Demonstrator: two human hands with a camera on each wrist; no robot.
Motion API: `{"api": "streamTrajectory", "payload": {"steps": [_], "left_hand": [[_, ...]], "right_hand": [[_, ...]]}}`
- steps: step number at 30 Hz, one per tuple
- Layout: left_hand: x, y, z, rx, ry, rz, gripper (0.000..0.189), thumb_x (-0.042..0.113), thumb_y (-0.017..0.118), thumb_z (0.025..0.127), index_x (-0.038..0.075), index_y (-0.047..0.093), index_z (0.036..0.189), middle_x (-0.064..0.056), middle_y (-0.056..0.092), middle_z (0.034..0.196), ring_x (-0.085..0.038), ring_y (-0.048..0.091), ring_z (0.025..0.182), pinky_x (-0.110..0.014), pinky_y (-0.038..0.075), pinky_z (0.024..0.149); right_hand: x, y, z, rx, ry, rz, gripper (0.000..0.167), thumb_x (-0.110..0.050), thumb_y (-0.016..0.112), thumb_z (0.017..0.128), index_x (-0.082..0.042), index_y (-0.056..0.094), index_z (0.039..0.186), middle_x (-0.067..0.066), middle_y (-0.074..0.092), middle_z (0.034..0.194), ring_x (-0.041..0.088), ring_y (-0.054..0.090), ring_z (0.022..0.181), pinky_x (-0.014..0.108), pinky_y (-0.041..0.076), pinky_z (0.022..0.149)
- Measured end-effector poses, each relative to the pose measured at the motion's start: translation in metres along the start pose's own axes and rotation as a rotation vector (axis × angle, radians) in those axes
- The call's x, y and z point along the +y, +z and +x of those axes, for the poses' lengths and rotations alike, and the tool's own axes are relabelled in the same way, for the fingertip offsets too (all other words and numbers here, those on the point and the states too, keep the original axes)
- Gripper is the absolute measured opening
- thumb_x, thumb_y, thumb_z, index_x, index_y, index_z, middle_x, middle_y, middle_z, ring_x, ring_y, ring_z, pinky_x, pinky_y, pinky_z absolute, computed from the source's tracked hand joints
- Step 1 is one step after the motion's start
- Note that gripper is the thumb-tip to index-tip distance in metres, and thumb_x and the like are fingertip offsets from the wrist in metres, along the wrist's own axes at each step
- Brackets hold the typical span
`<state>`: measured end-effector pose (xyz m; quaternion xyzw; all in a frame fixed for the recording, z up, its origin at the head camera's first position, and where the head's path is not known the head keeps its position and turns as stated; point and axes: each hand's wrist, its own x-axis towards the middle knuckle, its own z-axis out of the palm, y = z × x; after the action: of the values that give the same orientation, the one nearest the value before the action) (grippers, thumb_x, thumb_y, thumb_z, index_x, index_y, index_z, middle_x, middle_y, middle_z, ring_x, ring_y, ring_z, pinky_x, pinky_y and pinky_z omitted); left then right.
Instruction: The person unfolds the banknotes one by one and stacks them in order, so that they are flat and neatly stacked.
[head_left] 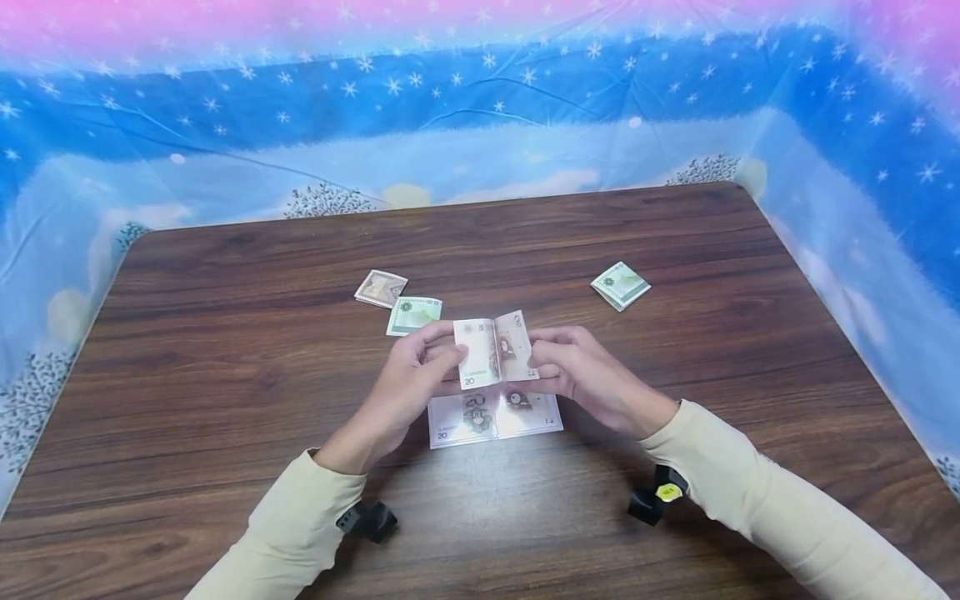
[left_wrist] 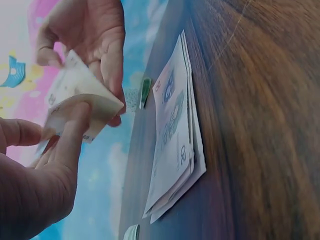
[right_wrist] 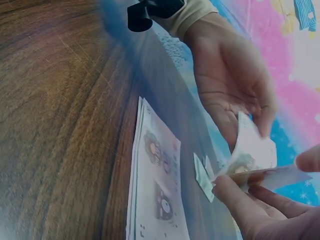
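Frame centre: our left hand and right hand pinch opposite ends of the creased 20 banknote, thumbs closed, above the banknote stack. We should tension evenly, gently.

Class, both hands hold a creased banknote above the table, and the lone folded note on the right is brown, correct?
No: the lone folded note on the right is green, as the head view shows. The left hand and right hand do hold a creased banknote above the table.
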<state>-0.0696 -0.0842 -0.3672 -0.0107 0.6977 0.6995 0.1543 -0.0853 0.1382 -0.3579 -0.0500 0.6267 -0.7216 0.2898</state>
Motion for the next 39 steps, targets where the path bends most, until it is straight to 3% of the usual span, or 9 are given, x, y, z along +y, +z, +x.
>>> {"api": "streamTrajectory", "payload": {"steps": [5,12,15,22,29,31,34,37,39], "left_hand": [[0.001,-0.004,-0.003,0.031,0.023,0.023,0.036,-0.001,0.06,0.097,-0.007,0.056,0.132,-0.028,0.069,0.117,-0.019,0.072,0.089,-0.033,0.063,0.08],[0.0,-0.011,-0.004,0.092,0.009,0.049,0.033,-0.004,0.066,0.093,-0.009,0.063,0.125,-0.024,0.072,0.108,-0.016,0.072,0.083,-0.032,0.064,0.073],[-0.001,-0.014,-0.004,0.107,0.002,0.049,0.032,-0.004,0.067,0.092,-0.009,0.064,0.124,-0.023,0.074,0.104,-0.016,0.073,0.082,-0.033,0.064,0.073],[-0.004,-0.021,-0.001,0.118,-0.052,0.015,0.034,-0.003,0.069,0.091,-0.009,0.064,0.125,-0.021,0.074,0.106,-0.014,0.072,0.081,-0.031,0.063,0.072],[-0.005,-0.025,0.001,0.121,-0.1,-0.037,0.038,-0.002,0.072,0.09,-0.011,0.062,0.125,-0.011,0.075,0.099,-0.009,0.07,0.078,-0.024,0.061,0.068],[-0.005,-0.026,0.001,0.112,-0.101,-0.035,0.038,-0.002,0.072,0.089,-0.011,0.062,0.125,-0.01,0.075,0.097,-0.009,0.07,0.077,-0.024,0.061,0.067],[-0.005,-0.029,-0.001,0.081,-0.081,0.003,0.035,-0.003,0.073,0.089,-0.012,0.063,0.121,-0.012,0.075,0.094,-0.012,0.07,0.075,-0.029,0.063,0.066],[-0.006,-0.031,-0.003,0.029,-0.049,0.083,0.027,-0.003,0.073,0.088,-0.014,0.065,0.112,-0.014,0.074,0.089,-0.015,0.07,0.068,-0.035,0.064,0.064],[-0.007,-0.033,-0.004,-0.007,-0.029,0.155,0.027,-0.003,0.073,0.088,-0.015,0.064,0.111,-0.015,0.073,0.084,-0.016,0.068,0.063,-0.037,0.064,0.062]], "right_hand": [[-0.003,-0.002,-0.001,0.035,0.013,0.026,0.051,0.004,0.043,0.084,0.024,0.047,0.131,0.035,0.055,0.133,0.038,0.063,0.118,0.043,0.055,0.098],[-0.002,-0.006,-0.001,0.076,0.042,-0.007,0.041,0.006,0.047,0.098,0.018,0.047,0.137,0.034,0.055,0.133,0.037,0.061,0.12,0.041,0.057,0.095],[0.0,-0.009,-0.001,0.091,0.039,-0.017,0.04,0.008,0.049,0.099,0.016,0.047,0.139,0.034,0.056,0.132,0.037,0.062,0.117,0.042,0.057,0.094],[0.001,-0.014,-0.001,0.099,0.048,0.006,0.042,0.01,0.047,0.099,0.014,0.044,0.141,0.033,0.056,0.133,0.035,0.063,0.118,0.042,0.058,0.092],[0.003,-0.019,-0.002,0.079,0.061,0.009,0.042,0.008,0.049,0.099,0.013,0.046,0.14,0.029,0.059,0.13,0.029,0.066,0.112,0.042,0.058,0.093],[0.004,-0.021,-0.002,0.092,0.043,-0.047,0.039,0.007,0.054,0.098,0.013,0.048,0.136,0.026,0.064,0.122,0.026,0.069,0.105,0.042,0.06,0.09],[0.004,-0.025,0.0,0.16,0.003,-0.216,0.032,0.003,0.064,0.095,0.012,0.056,0.125,0.017,0.071,0.102,0.019,0.071,0.087,0.035,0.063,0.079],[0.003,-0.029,0.001,0.226,-0.032,-0.407,0.027,-0.002,0.072,0.09,0.008,0.061,0.113,0.008,0.069,0.085,0.013,0.065,0.072,0.026,0.058,0.065],[0.004,-0.03,0.001,0.229,-0.048,-0.484,0.027,-0.002,0.075,0.088,0.007,0.061,0.109,0.006,0.067,0.081,0.013,0.061,0.068,0.023,0.055,0.061]]}}
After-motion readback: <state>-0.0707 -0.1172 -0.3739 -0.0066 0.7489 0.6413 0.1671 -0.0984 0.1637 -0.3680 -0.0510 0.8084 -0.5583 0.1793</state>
